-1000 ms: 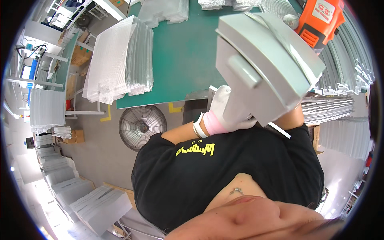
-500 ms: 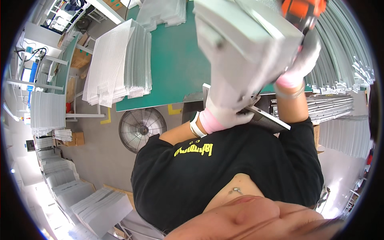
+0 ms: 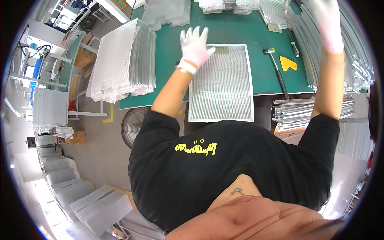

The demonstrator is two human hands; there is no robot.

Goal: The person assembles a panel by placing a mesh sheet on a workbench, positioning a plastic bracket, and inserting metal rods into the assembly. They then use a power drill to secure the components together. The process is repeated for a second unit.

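A framed mesh panel (image 3: 222,86) lies flat, its upper part on the green table and its lower end out over the near edge beside my body. My left hand (image 3: 195,47), in a white and pink glove, is beside the panel's upper left corner with fingers spread and nothing in them; the thumb reaches over the frame, touching or just above it. My right hand (image 3: 326,22), gloved alike, stretches to the far right above long metal strips (image 3: 354,52). The picture's top edge cuts off its fingers, so any object in them is hidden.
On the green table (image 3: 172,44) lie a mallet (image 3: 276,66), a yellow scraper (image 3: 288,63) and a screwdriver (image 3: 295,49). Mesh sheets are stacked at left (image 3: 120,60) and along the back. Metal strips (image 3: 294,114) lie below the table's right edge; a floor fan (image 3: 134,126) stands lower left.
The panel, raised and tilted before, now lies flat. My left hand has let go of it and moved forward and left. My right hand moved up right; the orange-black power tool is out of sight.
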